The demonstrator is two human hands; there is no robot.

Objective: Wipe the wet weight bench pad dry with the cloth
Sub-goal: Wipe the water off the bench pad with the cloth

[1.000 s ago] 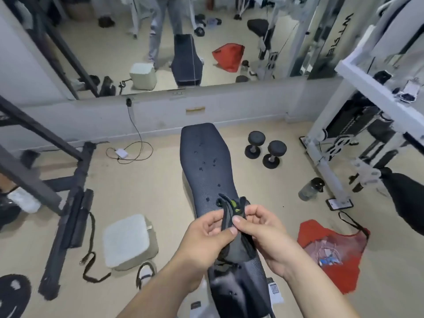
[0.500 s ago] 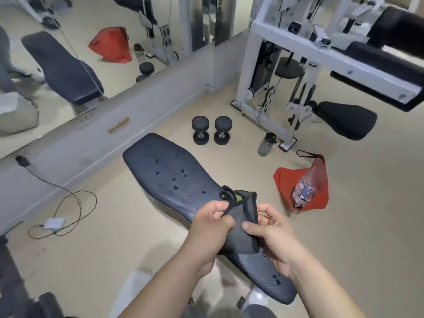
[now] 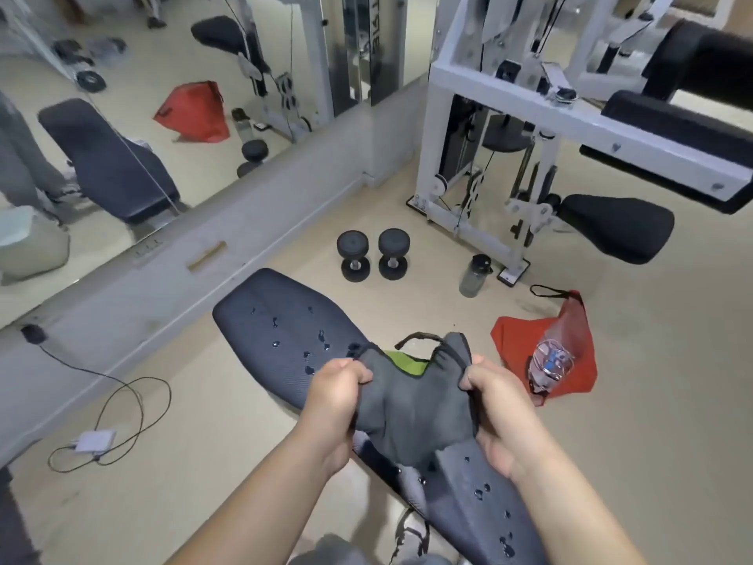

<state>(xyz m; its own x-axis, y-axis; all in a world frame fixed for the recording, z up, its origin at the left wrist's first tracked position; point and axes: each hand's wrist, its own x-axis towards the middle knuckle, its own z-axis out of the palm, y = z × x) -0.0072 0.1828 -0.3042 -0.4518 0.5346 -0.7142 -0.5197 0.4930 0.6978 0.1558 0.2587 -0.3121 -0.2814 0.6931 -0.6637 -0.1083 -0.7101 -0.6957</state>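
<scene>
A long dark weight bench pad [image 3: 281,340] runs diagonally from upper left to lower right, with water droplets on its far half and more near the lower right end. Above its middle I hold a dark grey cloth [image 3: 415,405] with a lime-green patch and a black loop at its top. My left hand [image 3: 338,389] grips the cloth's left edge and my right hand [image 3: 495,405] grips its right edge, so the cloth is spread between them. The cloth hides the middle of the pad.
Two black dumbbells [image 3: 373,254] and a grey bottle [image 3: 474,276] stand on the floor beyond the pad. A red bag [image 3: 570,360] lies to the right. A white cable machine [image 3: 509,128] fills the upper right. A mirror wall [image 3: 122,136] and a charger cable [image 3: 122,422] are at left.
My hands have pulled apart, spreading the bunched cloth open over the pad. The view has swung to the right, so the pad now lies diagonally.
</scene>
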